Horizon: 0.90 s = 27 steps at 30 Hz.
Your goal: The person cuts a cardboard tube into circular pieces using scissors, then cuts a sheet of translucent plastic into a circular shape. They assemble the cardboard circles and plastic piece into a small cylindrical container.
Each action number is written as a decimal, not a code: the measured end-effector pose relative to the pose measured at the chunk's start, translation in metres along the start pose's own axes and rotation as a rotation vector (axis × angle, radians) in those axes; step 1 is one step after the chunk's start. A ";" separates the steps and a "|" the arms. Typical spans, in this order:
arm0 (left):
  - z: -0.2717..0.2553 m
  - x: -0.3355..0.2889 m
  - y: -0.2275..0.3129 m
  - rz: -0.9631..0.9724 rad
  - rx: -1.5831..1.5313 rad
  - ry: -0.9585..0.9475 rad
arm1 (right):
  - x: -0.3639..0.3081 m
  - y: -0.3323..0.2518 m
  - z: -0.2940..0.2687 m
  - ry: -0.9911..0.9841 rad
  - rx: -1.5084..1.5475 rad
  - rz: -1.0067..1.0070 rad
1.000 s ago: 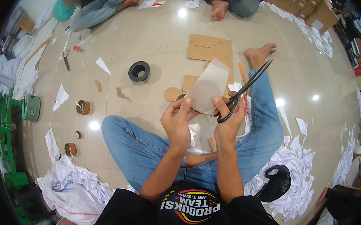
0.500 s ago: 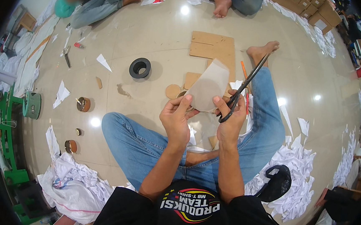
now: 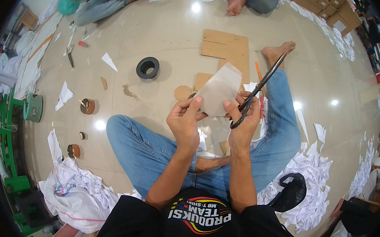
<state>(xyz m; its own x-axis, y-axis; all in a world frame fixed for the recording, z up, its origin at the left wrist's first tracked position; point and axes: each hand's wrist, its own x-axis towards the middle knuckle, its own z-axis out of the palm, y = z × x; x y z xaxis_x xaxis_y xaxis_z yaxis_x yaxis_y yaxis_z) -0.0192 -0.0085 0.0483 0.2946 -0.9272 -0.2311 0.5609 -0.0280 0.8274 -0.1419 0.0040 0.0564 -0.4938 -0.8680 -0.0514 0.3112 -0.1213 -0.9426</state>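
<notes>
l hand (image 3: 185, 125) & r hand (image 3: 244, 130) pinching, fingers (image 3: 181, 106) prob. curled under.

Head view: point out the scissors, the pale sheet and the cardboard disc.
Scissors (image 3: 260, 85), head view, near the pivot.
Pale sheet (image 3: 220, 90), head view, on its middle.
Cardboard disc (image 3: 183, 93), head view, on its flat face.

- View: head, wide fisheye, the left one of a side-by-side pair worn on the person's head.
- Direction: steeply down and forward, upright, unmirrored.
- Near field: black shirt (image 3: 200, 222) at the lower edge, forearms rising from it.
- Mid field: left hand (image 3: 185, 122) and right hand (image 3: 245, 126), around picture centre, within arm's reach.
- Far field: tiled floor (image 3: 173, 36), running out to two seated co-workers cut by the upper edge.
- Rim: dark and rounded; green metal frame (image 3: 1, 145) at left and stacked cartons (image 3: 338, 14) upper right, bent by the lens.
</notes>
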 end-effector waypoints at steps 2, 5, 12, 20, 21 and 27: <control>0.002 -0.001 0.002 0.002 0.007 0.007 | 0.000 0.001 0.000 0.018 -0.028 -0.018; 0.001 -0.001 0.001 -0.013 0.003 0.005 | -0.001 0.001 0.002 0.032 -0.015 -0.037; -0.001 -0.001 0.006 -0.141 -0.040 -0.012 | 0.000 -0.002 0.002 0.020 -0.023 -0.041; -0.004 0.000 0.005 -0.157 -0.054 -0.039 | 0.002 0.002 -0.005 -0.004 -0.045 -0.029; -0.005 0.000 0.003 -0.132 -0.042 -0.041 | 0.002 0.001 -0.005 -0.005 -0.043 -0.032; -0.003 -0.002 0.000 -0.043 0.019 -0.026 | 0.004 0.001 -0.005 0.045 -0.022 -0.023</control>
<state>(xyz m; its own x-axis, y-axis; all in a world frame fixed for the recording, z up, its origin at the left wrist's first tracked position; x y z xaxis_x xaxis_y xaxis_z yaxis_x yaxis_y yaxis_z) -0.0177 -0.0057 0.0473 0.2504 -0.9345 -0.2530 0.5580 -0.0743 0.8265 -0.1477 0.0023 0.0538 -0.5371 -0.8424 -0.0444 0.2816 -0.1294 -0.9508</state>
